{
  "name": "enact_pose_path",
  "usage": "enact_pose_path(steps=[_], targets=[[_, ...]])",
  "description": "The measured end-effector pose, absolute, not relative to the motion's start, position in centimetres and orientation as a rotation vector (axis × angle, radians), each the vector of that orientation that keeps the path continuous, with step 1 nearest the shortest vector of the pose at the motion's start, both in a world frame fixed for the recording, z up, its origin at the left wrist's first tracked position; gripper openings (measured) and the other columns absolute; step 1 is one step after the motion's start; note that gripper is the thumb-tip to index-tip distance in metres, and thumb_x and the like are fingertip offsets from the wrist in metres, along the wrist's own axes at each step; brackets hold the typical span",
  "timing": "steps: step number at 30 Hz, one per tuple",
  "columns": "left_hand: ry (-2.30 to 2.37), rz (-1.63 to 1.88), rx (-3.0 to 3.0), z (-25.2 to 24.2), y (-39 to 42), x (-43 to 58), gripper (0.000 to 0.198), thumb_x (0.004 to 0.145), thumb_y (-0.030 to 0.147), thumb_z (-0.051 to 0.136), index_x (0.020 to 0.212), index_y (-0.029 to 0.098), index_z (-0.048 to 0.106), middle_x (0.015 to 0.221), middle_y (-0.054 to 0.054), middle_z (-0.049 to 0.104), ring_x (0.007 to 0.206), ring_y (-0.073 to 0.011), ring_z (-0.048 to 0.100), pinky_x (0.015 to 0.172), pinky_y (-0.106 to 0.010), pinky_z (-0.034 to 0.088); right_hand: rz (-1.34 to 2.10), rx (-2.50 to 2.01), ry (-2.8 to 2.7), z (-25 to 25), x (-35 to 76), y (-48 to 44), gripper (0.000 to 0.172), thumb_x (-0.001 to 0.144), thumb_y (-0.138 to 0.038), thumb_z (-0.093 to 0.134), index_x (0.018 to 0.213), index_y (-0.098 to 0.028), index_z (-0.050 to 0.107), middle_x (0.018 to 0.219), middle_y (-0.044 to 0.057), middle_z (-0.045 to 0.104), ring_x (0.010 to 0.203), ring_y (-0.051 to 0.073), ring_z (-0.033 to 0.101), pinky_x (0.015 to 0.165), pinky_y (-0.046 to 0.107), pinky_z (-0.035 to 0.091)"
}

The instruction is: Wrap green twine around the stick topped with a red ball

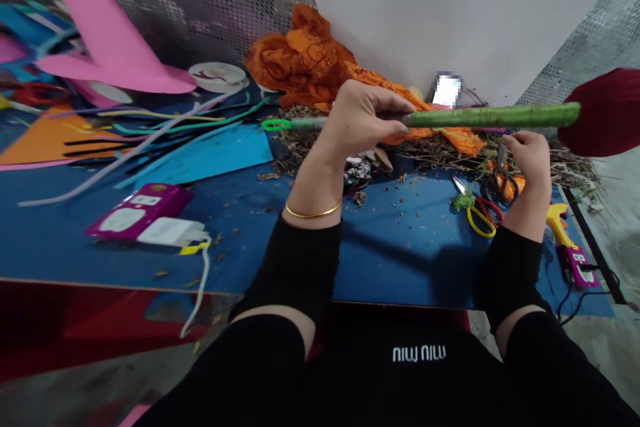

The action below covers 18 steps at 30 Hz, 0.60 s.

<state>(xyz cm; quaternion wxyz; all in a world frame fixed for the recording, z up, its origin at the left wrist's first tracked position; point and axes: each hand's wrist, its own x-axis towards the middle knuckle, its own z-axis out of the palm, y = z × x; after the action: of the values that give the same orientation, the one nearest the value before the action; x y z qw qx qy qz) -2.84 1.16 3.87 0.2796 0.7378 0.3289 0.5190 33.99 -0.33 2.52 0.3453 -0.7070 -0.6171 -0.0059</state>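
My left hand [367, 113] is closed around a long green-wrapped stick [480, 116], held level above the table. A bright green loop [277, 125] forms the stick's left end. At its right end is a dark red rounded piece [603, 113], cut off by the frame edge. Just below the stick, my right hand [531, 153] has its thumb and fingers pinched together; what is between them I cannot make out. Dark-handled scissors [509, 192] lie right by those fingertips, and whether they touch is unclear. Scissors with yellow and red handles [481, 220] lie beside them.
The blue table [390, 247] bears dry twigs [430, 145], orange cloth [305, 57] and coloured strips. A pink cone hat [110, 47], purple power strip [143, 210] and tape roll [219, 75] are left. A yellow glue gun [560, 225] lies right. A white board [440, 13] stands behind.
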Motion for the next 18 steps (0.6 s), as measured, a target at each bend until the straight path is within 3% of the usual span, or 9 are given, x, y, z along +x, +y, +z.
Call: enact_pose_path(steps=[4, 8, 10, 11, 14, 16, 18], targets=[[0.872, 1.411, 1.893, 3.9, 0.2, -0.6, 0.024, 0.068, 0.010, 0.082, 0.092, 0.014, 0.083, 0.084, -0.001, 0.080, 0.084, -0.0184, 0.075, 0.082, -0.029, 0.065, 0.222, -1.555, -1.731, 3.4, 28.8, -1.0, 0.033, 0.090, -0.044, 0.061, 0.103, -0.020, 0.080, 0.111, 0.012, 0.082, 0.110, 0.029, 0.073, 0.105, 0.047, 0.055], [0.879, 1.391, 1.861, 3.5, 0.0, 0.6, 0.025, 0.068, 0.005, 0.080, 0.091, 0.013, 0.083, 0.087, -0.003, 0.082, 0.083, -0.0177, 0.076, 0.083, -0.029, 0.065, 0.755, -1.010, -1.827, 3.0, 22.0, -2.1, 0.037, 0.085, -0.055, 0.074, 0.108, -0.026, 0.078, 0.125, 0.004, 0.080, 0.124, 0.024, 0.070, 0.117, 0.041, 0.051], [0.887, 1.386, 1.857, 3.5, 0.1, 0.8, 0.025, 0.069, 0.003, 0.078, 0.092, 0.013, 0.084, 0.087, -0.003, 0.082, 0.082, -0.0178, 0.076, 0.083, -0.030, 0.065, 0.913, -0.903, -1.756, 2.5, 19.6, -2.5, 0.041, 0.080, -0.060, 0.079, 0.102, -0.026, 0.078, 0.116, 0.003, 0.081, 0.113, 0.022, 0.073, 0.109, 0.039, 0.056], [0.898, 1.387, 1.859, 3.5, 0.1, 0.8, 0.026, 0.070, 0.003, 0.077, 0.093, 0.013, 0.084, 0.087, -0.004, 0.082, 0.082, -0.0180, 0.076, 0.082, -0.030, 0.065, 0.958, -0.922, -1.757, 2.3, 18.8, -2.7, 0.040, 0.079, -0.062, 0.080, 0.095, -0.025, 0.077, 0.101, 0.002, 0.082, 0.100, 0.021, 0.075, 0.101, 0.038, 0.060], [0.931, 1.401, 1.857, 3.7, 0.1, 0.6, 0.027, 0.071, 0.003, 0.077, 0.095, 0.013, 0.085, 0.087, -0.004, 0.083, 0.082, -0.0187, 0.077, 0.081, -0.030, 0.065, 0.823, -1.093, -1.809, 2.5, 18.2, -3.8, 0.039, 0.091, -0.058, 0.070, 0.073, -0.023, 0.073, 0.064, -0.002, 0.066, 0.064, 0.015, 0.061, 0.078, 0.034, 0.058], [0.926, 1.415, 1.843, 3.9, 0.1, 0.5, 0.027, 0.071, 0.002, 0.077, 0.095, 0.013, 0.085, 0.089, -0.004, 0.083, 0.082, -0.0188, 0.077, 0.081, -0.030, 0.065, 0.555, -1.092, -1.783, 3.1, 18.4, -4.6, 0.039, 0.097, -0.050, 0.064, 0.069, -0.024, 0.072, 0.069, -0.001, 0.064, 0.069, 0.014, 0.059, 0.081, 0.034, 0.056], [0.902, 1.425, 1.826, 4.0, 0.1, 0.5, 0.027, 0.072, 0.002, 0.076, 0.094, 0.014, 0.085, 0.091, -0.004, 0.084, 0.082, -0.0185, 0.077, 0.081, -0.030, 0.065, 0.374, -0.944, -1.687, 3.4, 18.3, -5.2, 0.035, 0.097, -0.047, 0.066, 0.071, -0.026, 0.075, 0.089, 0.002, 0.069, 0.090, 0.017, 0.064, 0.095, 0.038, 0.056]])
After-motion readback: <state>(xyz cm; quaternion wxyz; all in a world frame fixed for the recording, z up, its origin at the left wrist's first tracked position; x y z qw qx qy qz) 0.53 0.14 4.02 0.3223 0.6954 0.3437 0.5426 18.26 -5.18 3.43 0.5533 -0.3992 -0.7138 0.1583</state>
